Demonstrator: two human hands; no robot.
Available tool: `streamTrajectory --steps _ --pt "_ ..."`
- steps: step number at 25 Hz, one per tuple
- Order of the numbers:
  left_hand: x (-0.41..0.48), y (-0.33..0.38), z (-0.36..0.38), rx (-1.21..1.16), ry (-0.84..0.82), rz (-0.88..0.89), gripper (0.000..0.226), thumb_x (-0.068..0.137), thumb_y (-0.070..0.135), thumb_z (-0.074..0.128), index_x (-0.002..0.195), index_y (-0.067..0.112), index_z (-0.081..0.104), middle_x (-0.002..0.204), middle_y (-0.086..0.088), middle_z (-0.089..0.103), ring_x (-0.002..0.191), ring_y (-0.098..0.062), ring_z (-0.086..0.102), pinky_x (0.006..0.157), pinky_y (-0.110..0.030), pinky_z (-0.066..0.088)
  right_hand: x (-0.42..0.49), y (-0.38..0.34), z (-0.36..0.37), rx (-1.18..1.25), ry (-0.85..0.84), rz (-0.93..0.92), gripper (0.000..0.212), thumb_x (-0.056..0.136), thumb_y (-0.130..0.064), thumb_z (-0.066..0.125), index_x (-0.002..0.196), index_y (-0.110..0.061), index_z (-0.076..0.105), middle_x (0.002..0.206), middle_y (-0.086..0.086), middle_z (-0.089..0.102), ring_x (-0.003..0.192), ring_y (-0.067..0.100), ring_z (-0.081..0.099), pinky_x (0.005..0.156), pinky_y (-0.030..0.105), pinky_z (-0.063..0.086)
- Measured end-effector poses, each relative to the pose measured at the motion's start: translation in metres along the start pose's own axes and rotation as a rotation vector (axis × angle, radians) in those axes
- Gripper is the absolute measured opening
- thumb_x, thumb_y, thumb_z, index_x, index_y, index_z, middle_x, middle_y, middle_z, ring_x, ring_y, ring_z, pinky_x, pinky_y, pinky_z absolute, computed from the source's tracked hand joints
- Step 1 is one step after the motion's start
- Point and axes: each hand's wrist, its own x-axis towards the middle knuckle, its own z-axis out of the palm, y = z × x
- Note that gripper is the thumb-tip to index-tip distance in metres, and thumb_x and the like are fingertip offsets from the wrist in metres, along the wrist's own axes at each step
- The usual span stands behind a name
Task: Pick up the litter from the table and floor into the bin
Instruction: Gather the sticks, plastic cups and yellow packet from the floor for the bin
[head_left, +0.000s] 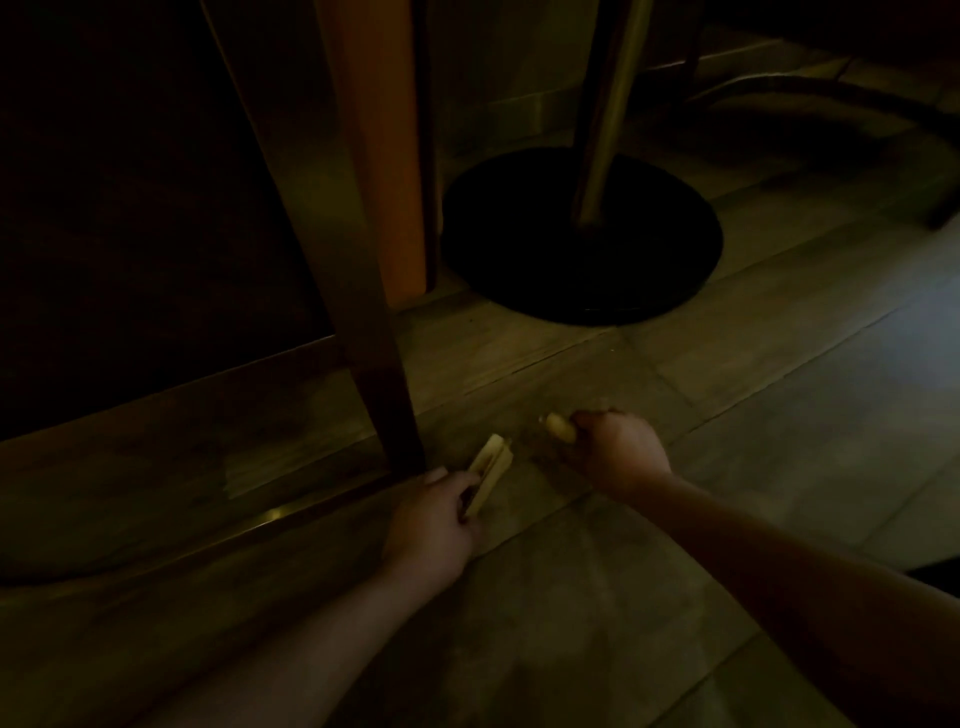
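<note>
1. Litter: two pale scraps, both low by the floor (597, 597). One is a flat folded bit (491, 467), maybe paper or card, too dark to tell. The other is a small lump (560, 427).
2. Left hand (434, 519): fingers curled shut on the flat folded bit, pinched at its near end.
3. Right hand (621, 449): closed in a fist round the small lump, w/ one end poking out.
4. Step, I think: floor pick-up, both scraps look grabbed.
5. Next needs: lift both, stand up, find the bin. No bin in view.
6. Around: a chair leg (374, 322) just beside the left hand; a round black stand base (519, 249) farther back. Very dark here.
</note>
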Motion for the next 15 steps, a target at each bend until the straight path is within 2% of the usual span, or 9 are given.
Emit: streamTrajectory --steps 3,5,7,9,11,13,15 --pt "0.009 0.039 0.01 -0.216 -0.043 -0.021 0.07 0.079 0.014 0.076 0.137 0.037 0.044 0.124 0.006 0.051 0.105 -0.012 0.054 0.075 -0.024 0.05 -0.032 0.016 -0.026 0.472 -0.036 0.196 0.011 0.086 -0.032 0.069 0.095 -0.029 0.064 0.085 -0.004 0.069 0.078 0.013 0.067 0.061 0.025 0.051" --pt "0.014 0.07 0.022 -0.313 -0.084 -0.042 0.084 0.076 0.004 0.076 0.144 0.033 0.037 0.134 0.0 0.05 0.117 -0.018 0.053 0.085 -0.032 0.053 -0.059 0.029 -0.041 0.695 -0.033 0.323 0.008 0.084 -0.032 0.072 0.091 -0.029 0.067 0.088 0.0 0.073 0.075 0.014 0.07 0.057 0.025 0.055" --pt "0.011 0.098 0.031 -0.357 -0.151 -0.032 0.089 0.076 -0.002 0.075 0.148 0.029 0.034 0.142 -0.003 0.049 0.126 -0.022 0.051 0.097 -0.041 0.052 -0.088 0.042 -0.053 0.78 -0.012 0.455 0.013 0.083 -0.035 0.073 0.094 -0.029 0.068 0.09 0.001 0.074 0.076 0.014 0.072 0.055 0.023 0.057" --pt "0.011 0.123 0.037 -0.308 -0.238 0.013 0.085 0.076 -0.001 0.075 0.147 0.026 0.036 0.142 -0.004 0.051 0.127 -0.024 0.052 0.101 -0.043 0.05 -0.121 0.053 -0.062 0.832 0.027 0.606 0.021 0.082 -0.036 0.074 0.1 -0.027 0.068 0.092 -0.001 0.075 0.075 0.008 0.072 0.049 0.017 0.052" --pt "0.012 0.144 0.033 -0.214 -0.315 0.104 0.073 0.078 0.005 0.074 0.142 0.024 0.043 0.131 -0.002 0.059 0.119 -0.025 0.058 0.098 -0.042 0.051 -0.154 0.056 -0.067 0.893 0.08 0.731 0.026 0.081 -0.032 0.075 0.105 -0.026 0.067 0.095 0.001 0.076 0.076 0.01 0.073 0.043 0.015 0.048" --pt "0.006 0.161 0.032 -0.094 -0.394 0.201 0.063 0.079 0.009 0.073 0.135 0.027 0.049 0.115 0.002 0.063 0.103 -0.021 0.061 0.085 -0.038 0.055 -0.186 0.051 -0.071 0.929 0.154 0.818 0.028 0.081 -0.027 0.076 0.106 -0.022 0.067 0.096 0.007 0.077 0.08 0.017 0.074 0.044 0.021 0.052" --pt "-0.01 0.174 0.042 -0.083 -0.451 0.239 0.069 0.079 0.01 0.073 0.14 0.025 0.045 0.129 -0.004 0.06 0.111 -0.025 0.059 0.085 -0.036 0.052 -0.22 0.041 -0.074 0.924 0.214 0.883 0.028 0.08 -0.028 0.077 0.105 -0.021 0.067 0.095 0.007 0.077 0.083 0.02 0.075 0.052 0.026 0.057"
